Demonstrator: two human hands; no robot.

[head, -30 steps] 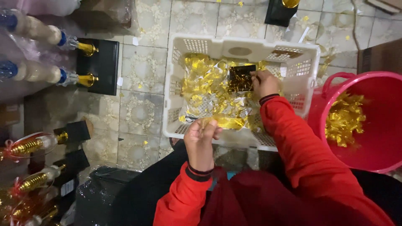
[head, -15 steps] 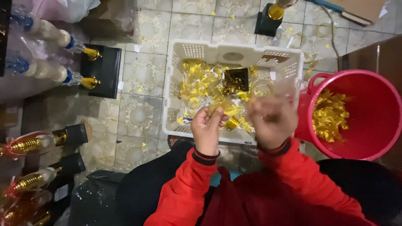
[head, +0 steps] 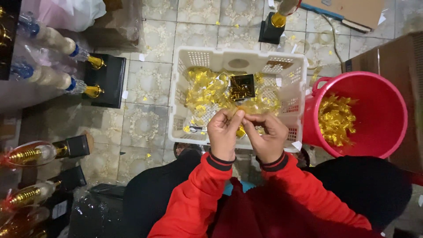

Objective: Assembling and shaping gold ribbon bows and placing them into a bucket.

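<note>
Gold foil-wrapped piece (head: 242,117), small and crinkled, sits pinched between both hands directly over the white slotted plastic crate (head: 240,57). Left hand (head: 224,134) and right hand (head: 264,136) meet fingertip to fingertip, closed narrowly on it. Right of the grip, a red plastic bucket (head: 387,110) holds more gold pieces.

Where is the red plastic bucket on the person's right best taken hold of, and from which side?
Grip the red plastic bucket by its loop handle at the rim's upper-left, coming from above beside the white plastic basket; the handle stands clear, while the wide round wall offers no grip.
</note>
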